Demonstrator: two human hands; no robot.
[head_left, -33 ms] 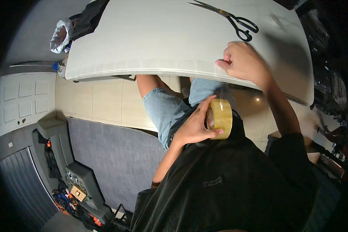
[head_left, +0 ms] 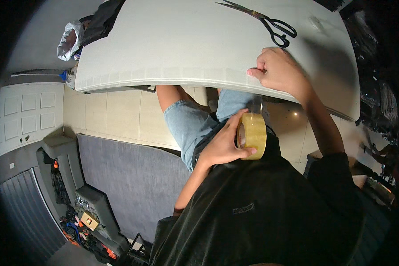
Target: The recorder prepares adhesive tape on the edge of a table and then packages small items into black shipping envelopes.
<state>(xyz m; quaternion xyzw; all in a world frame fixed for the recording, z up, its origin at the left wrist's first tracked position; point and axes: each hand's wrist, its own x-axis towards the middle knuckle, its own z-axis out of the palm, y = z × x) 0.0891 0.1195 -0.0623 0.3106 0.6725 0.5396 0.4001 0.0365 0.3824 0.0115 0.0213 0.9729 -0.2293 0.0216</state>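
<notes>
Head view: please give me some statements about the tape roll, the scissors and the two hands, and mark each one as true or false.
1. The left hand holds the roll of clear tape below the table edge. True.
2. The black-handled scissors lie on the white table, and no hand touches them. True.
3. The right hand grips the scissors. False: it rests at the near edge of the table, fingers curled there, close to the scissors' handles but apart from them.
4. The tape roll lies flat on the table. False: it is held in the air over the person's lap.
5. A crumpled plastic bag sits at the far left corner of the table. True.
</notes>
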